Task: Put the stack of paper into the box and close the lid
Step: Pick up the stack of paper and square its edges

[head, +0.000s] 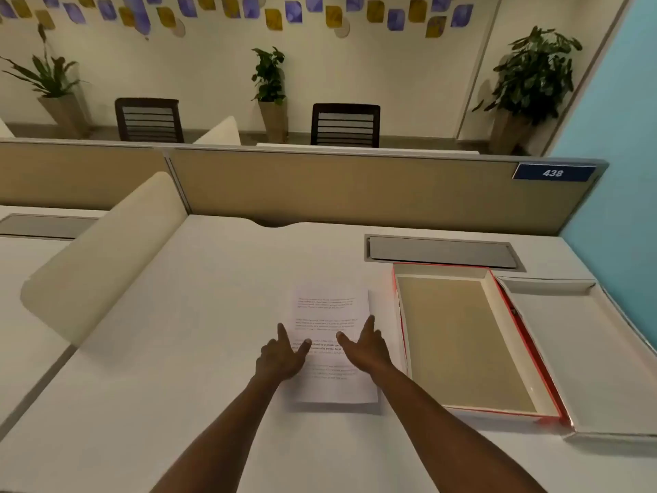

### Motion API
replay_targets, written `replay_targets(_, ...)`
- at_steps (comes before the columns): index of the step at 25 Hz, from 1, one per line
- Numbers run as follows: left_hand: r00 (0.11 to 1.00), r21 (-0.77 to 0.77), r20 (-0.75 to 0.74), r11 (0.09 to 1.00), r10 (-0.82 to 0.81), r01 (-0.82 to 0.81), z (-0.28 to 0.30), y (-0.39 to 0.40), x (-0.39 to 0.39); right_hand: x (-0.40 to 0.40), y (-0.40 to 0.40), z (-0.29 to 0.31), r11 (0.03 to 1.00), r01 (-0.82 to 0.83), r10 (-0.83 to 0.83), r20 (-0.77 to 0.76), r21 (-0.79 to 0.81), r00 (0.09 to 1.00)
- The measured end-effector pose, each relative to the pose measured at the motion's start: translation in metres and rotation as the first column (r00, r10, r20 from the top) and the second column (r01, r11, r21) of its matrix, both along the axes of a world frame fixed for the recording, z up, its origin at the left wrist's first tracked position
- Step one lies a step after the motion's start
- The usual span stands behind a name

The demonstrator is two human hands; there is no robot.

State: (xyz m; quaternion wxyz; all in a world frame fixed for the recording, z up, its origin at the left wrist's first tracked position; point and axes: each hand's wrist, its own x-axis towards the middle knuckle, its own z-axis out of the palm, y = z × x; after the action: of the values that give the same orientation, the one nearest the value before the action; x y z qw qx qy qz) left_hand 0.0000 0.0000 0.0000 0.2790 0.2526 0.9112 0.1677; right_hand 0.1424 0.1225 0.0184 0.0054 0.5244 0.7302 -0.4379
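White and nearly bare, the surface (pixel 199 314) carries the stack of paper (pixel 332 314) flat in front of me, printed side up, with the box (pixel 458 336) just beside it on my right. That box sits open and empty, its red-edged lid (pixel 583 350) folded back flat on the far side. My left hand (pixel 281 354) rests on the stack's left edge and my right hand (pixel 368 346) on its right half; both are spread wide, fingers out, pressing down and gripping nothing yet. To do this step well, I judge I should square the sheets between both palms, slide my fingers under the two long edges and lift them as one bundle so nothing fans out, then carry it rightward over the box's near wall and lower it level. Loose top sheets could slip if I pinch only one side. Beyond stands a beige partition (pixel 320 186).
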Motion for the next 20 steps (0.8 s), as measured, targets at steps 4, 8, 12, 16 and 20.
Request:
replay_targets(4, 0.999, 0.021, -0.032, 0.999, 0.037, -0.036, -0.007, 0.01, 0.015, -0.009, 0.0, -0.017, 0.996, 0.092, -0.091, 0.082, -0.001, 0.992)
replay_targets(8, 0.993, 0.116, -0.037, 0.987, 0.112, -0.107, -0.01, 0.015, 0.021, -0.015, -0.003, -0.022, 0.984, 0.131, -0.145, 0.117, 0.119, 0.982)
replay_targets(12, 0.962, 0.21, 0.053, 0.939, 0.269, -0.274, -0.007, 0.023, 0.017, -0.019, 0.001, -0.026, 0.972, 0.185, -0.202, 0.12, 0.145, 0.972)
replay_targets(16, 0.863, 0.158, 0.227, 0.857, 0.452, -0.49, -0.002, 0.035, -0.002, -0.017, 0.004, -0.026, 0.973, 0.172, -0.193, 0.135, 0.156, 0.972)
replay_targets(20, 0.771, 0.146, 0.405, 0.797, 0.492, -0.585, 0.001, 0.034, -0.026, -0.014, 0.007, -0.022, 0.969, 0.192, -0.21, 0.109, 0.158, 0.972)
